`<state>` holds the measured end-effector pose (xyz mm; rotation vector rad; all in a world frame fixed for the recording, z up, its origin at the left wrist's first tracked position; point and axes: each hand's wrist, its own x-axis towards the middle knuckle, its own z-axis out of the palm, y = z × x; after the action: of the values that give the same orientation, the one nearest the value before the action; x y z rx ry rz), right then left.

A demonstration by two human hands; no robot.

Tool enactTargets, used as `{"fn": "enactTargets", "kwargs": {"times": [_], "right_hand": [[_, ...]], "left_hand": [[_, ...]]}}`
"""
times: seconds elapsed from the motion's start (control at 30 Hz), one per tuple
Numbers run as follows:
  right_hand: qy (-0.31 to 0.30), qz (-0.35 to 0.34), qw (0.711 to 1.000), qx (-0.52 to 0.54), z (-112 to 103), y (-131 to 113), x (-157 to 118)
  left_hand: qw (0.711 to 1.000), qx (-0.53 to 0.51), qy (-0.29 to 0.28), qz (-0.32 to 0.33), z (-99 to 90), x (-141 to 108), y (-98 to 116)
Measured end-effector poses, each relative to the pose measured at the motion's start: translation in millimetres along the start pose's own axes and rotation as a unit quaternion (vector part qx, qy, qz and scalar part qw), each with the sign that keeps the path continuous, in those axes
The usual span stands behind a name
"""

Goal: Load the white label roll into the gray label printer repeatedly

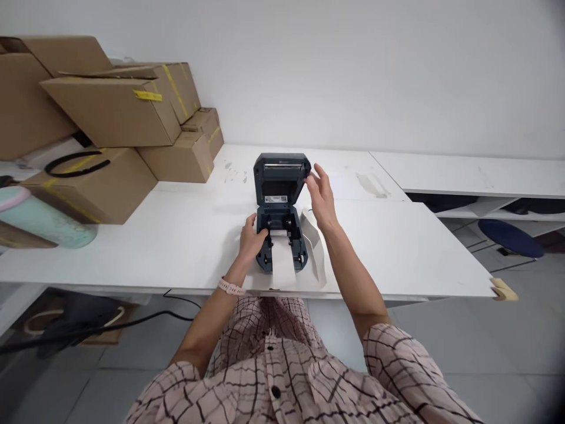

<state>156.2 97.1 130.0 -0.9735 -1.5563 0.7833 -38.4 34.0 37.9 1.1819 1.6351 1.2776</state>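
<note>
A dark label printer (301, 240) stands on the white table with its lid (282, 176) raised. A white paper strip (283, 262) runs out of it over the front, toward the table's near edge. My left hand (251, 238) rests on the left side of the printer's base, fingers apart, thumb at the inner rim. At the right edge of the raised lid is my right hand (321, 197), its fingers spread, touching or nearly touching the lid. Folded white paper (314, 247) lies along the printer's right side.
Cardboard boxes (110, 112) are stacked at the back left. A mint green bottle (48, 219) and a black headband (77, 164) are at the left. A dark blue stool (511, 238) stands beyond the table (397, 247) on the right.
</note>
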Motion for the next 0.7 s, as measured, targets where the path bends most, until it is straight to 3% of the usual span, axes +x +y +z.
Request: {"fn": "enactTargets", "kwargs": {"times": [0.13, 0.2, 0.3, 0.37, 0.47, 0.57, 0.63, 0.7], "right_hand": [[0.016, -0.086, 0.987, -0.138, 11, 10, 13], [-0.104, -0.093, 0.952, -0.271, 21, 13, 10], [-0.34, -0.062, 0.839, -0.42, 39, 20, 1], [-0.409, -0.057, 0.795, -0.444, 49, 25, -3], [-0.465, -0.064, 0.766, -0.439, 55, 30, -4], [-0.523, -0.069, 0.747, -0.406, 47, 27, 1], [-0.55, -0.067, 0.755, -0.35, 35, 22, 4], [-0.565, -0.057, 0.785, -0.248, 18, 16, 5]], "left_hand": [[0.999, 0.045, -0.01, 0.008, 6.9, 3, -4], [0.998, 0.062, 0.001, 0.017, 7.4, 2, -2], [0.996, 0.079, 0.006, 0.029, 6.9, 1, -2], [0.996, 0.081, 0.002, 0.037, 6.6, 1, -3], [0.996, 0.075, -0.006, 0.047, 6.3, 0, -7], [0.997, 0.061, -0.004, 0.045, 6.2, 0, -9], [0.998, 0.052, -0.003, 0.043, 6.3, -1, -9], [0.998, 0.042, -0.003, 0.042, 6.5, -1, -9]]}}
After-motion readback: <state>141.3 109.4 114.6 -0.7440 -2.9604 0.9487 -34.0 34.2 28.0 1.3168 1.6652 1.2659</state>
